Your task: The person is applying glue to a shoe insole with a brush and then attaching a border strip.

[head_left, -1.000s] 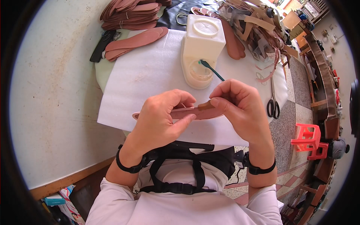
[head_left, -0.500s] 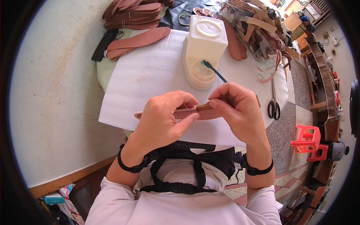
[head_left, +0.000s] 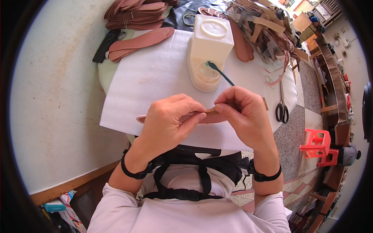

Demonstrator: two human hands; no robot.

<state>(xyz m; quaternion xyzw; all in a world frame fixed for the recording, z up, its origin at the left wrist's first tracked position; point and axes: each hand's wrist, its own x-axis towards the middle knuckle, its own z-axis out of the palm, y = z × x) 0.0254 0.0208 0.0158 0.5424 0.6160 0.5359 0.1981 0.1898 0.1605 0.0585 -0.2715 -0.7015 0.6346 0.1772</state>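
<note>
Between my hands is a pinkish-brown insole [head_left: 213,118], held low over the white sheet with its narrow left end showing past my left hand. A thin tan strip [head_left: 211,112] runs along its far edge. My left hand [head_left: 165,118] is closed, thumb and forefinger pinching the strip at the insole's edge. Just to the right, my right hand [head_left: 246,116] pinches the same strip between thumb and bent forefinger. The strip's tail [head_left: 265,104] sticks out beyond the right hand. Both palms cover parts of the insole.
A cream glue container [head_left: 211,50] stands ahead with a dark-green-handled brush [head_left: 221,73] in its opening. Stacked insoles [head_left: 136,15] lie far left, loose insoles [head_left: 138,43] nearer. Scrap strips [head_left: 268,31] heap at far right. Scissors [head_left: 282,106] lie by the right edge; red stools [head_left: 315,143] stand beyond.
My left thumb and forefinger, apart before, have closed on the strip at the insole's edge. My right hand keeps its pinch. The whole view has shifted slightly.
</note>
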